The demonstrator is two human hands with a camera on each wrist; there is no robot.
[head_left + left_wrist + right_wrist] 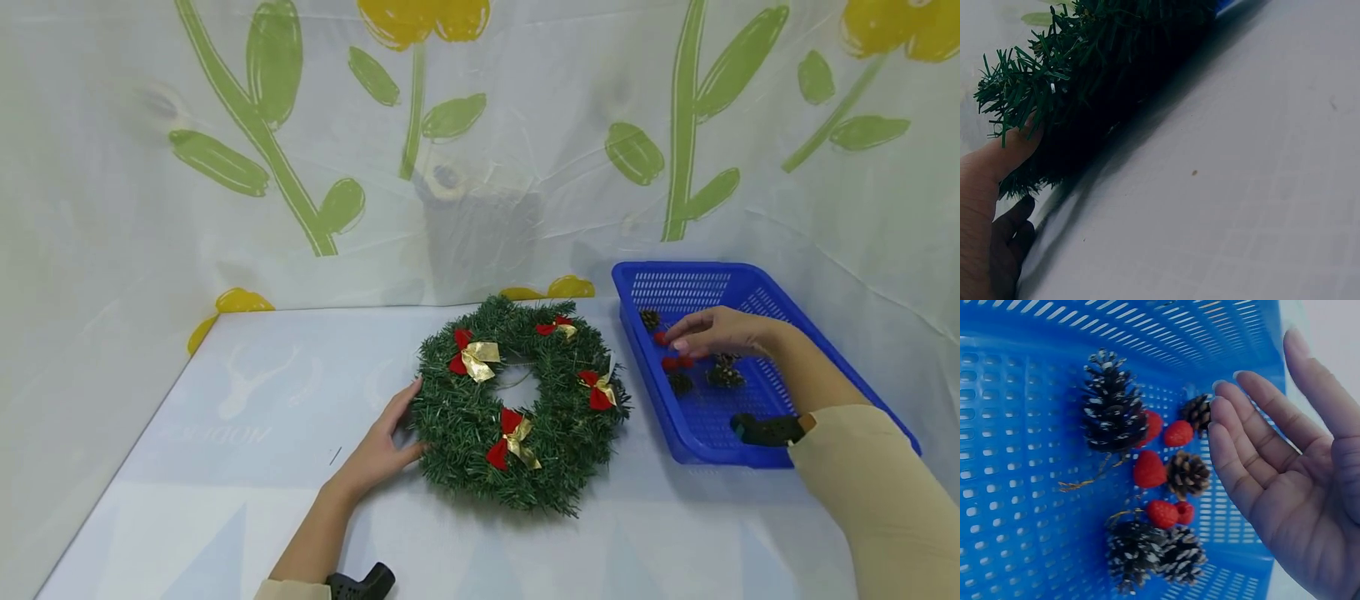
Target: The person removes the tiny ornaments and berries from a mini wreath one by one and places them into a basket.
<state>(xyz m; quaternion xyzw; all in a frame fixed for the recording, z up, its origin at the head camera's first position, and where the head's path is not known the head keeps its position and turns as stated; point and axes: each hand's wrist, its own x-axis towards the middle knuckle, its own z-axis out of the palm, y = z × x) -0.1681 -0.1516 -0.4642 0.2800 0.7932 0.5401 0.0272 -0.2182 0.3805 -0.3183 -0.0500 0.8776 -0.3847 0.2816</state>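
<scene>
A green wreath [457,425] with several red and gold bows [480,360] lies on the table. My left hand [382,450] touches its left edge, thumb and fingers spread; some fingertips are hidden by the greenery [1097,69]. Over the blue basket [660,400] is my right hand [723,331], its fingers loosely bent and nothing seen between them. Below those fingers, the basket contains several red raspberries [1149,469] and several pine cones [1113,406], some with white tips. The right wrist view shows the hand [1291,481] beside them, apart from the raspberries.
The basket stands to the right of the wreath, its raised rim [682,267] close to the back wall. A white curtain [525,150] with printed flowers hangs behind the table [285,433]. A small dark sliver [335,456] lies left of the wreath.
</scene>
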